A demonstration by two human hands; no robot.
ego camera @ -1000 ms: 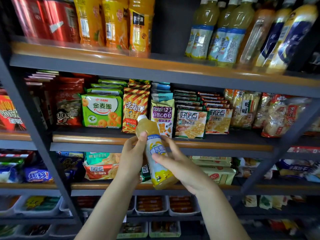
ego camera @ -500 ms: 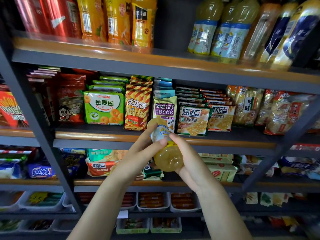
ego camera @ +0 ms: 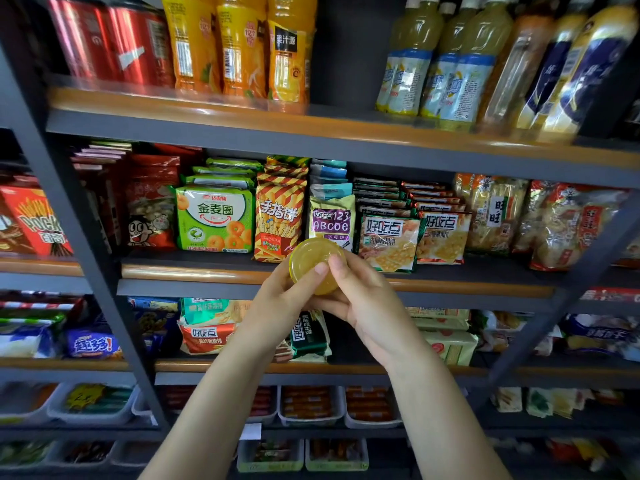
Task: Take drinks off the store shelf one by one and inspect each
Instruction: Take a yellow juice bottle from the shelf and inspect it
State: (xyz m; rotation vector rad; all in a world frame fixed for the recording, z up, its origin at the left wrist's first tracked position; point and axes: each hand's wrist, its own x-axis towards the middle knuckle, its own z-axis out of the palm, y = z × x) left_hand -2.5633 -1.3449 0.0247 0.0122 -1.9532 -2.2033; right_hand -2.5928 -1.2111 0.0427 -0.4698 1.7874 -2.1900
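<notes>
A pale yellow drink bottle (ego camera: 313, 263) is held in front of the snack shelves with its round base turned toward me; its cap and label are hidden. My left hand (ego camera: 280, 301) grips it from the left and below. My right hand (ego camera: 360, 299) grips it from the right, thumb across the base. On the top shelf (ego camera: 346, 133) stand matching yellow bottles with blue labels (ego camera: 436, 64), orange juice bottles (ego camera: 242, 46) and red cans (ego camera: 110, 43).
A dark gap (ego camera: 346, 46) opens on the top shelf between the orange juice and the yellow bottles. Snack packets (ego camera: 214, 220) fill the shelves behind my hands. Grey uprights (ego camera: 86, 244) slant at left and right. Trays (ego camera: 311, 407) sit on the lower shelf.
The bottle was slanted with its cap up and label showing. It has tipped away until its base faces me, and both hands have risen slightly with it.
</notes>
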